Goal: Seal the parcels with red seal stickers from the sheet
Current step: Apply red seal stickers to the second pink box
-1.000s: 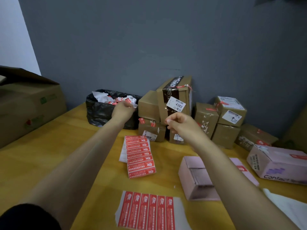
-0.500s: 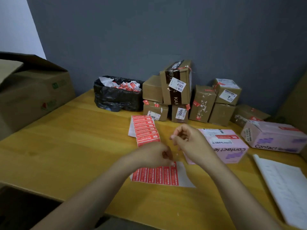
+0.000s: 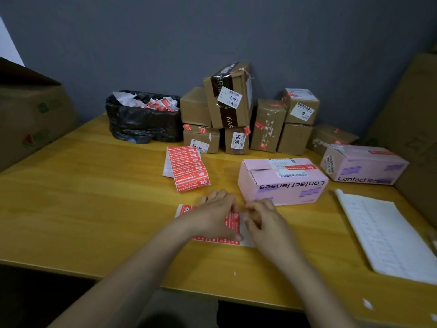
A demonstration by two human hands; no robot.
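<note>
Left hand [image 3: 212, 217] presses sticker sheet [image 3: 233, 223] flat; right hand [image 3: 263, 220] curls at its edge, grip unclear; pink parcel [image 3: 281, 183] at 1 o'clock; hasty peeling risks tearing.

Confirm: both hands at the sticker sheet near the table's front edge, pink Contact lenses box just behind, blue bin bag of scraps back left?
One error: the bin bag is black, not blue, per the head view. The rest stands: left hand and right hand at the sticker sheet, pink Contact lenses box just behind, bag back left.
</note>
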